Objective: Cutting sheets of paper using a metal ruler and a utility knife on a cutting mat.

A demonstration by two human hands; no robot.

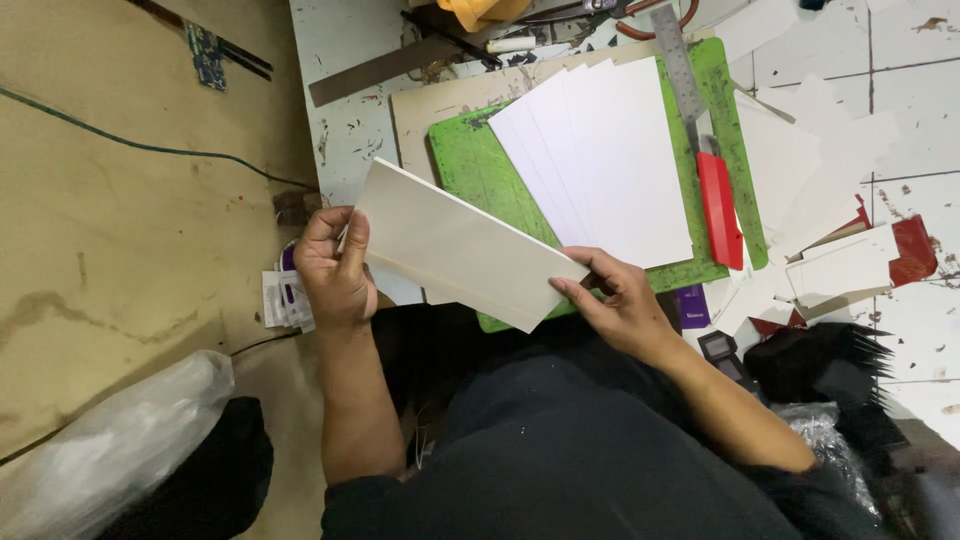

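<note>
Floor: tan, stained ground fills the left half, crossed by a thin dark cable (150,148); white tiles with dark joints lie at the right.
Low work board: a pale, paint-flecked panel (345,110) on the floor, carrying a beige backing sheet and, on top of that, a green cutting mat (462,165).
Person: seated over the board, dark clothing filling the lower centre, both forearms bare.
Plastic bag: clear, crumpled, beside a dark bundle at lower left (120,450).
Fanned sheets: several white cards (610,160) spread on the mat, overlapping like a hand of cards.
Held sheet: a long cream-white card (455,245), tilted, lifted just above the mat's near edge and touching neither the fan nor the mat as far as can be seen.
Offcuts: white and dark red scraps (850,250) scattered on the tiles, right of the mat.
Steel ruler: lies along the mat's right side (680,70).
Red cutter: just below the ruler, on the mat's right margin (720,210).
Left hand (335,265): closed on the card's left end, thumb over the top face.
Right hand (620,300): pinching the card's lower right corner, fingers beneath.
Step in hand, as judged: one cut card is being held up for handling or checking, apart from the pile.
Next move, as judged: calls for keeping both ends level so the card stays unbent.
</note>
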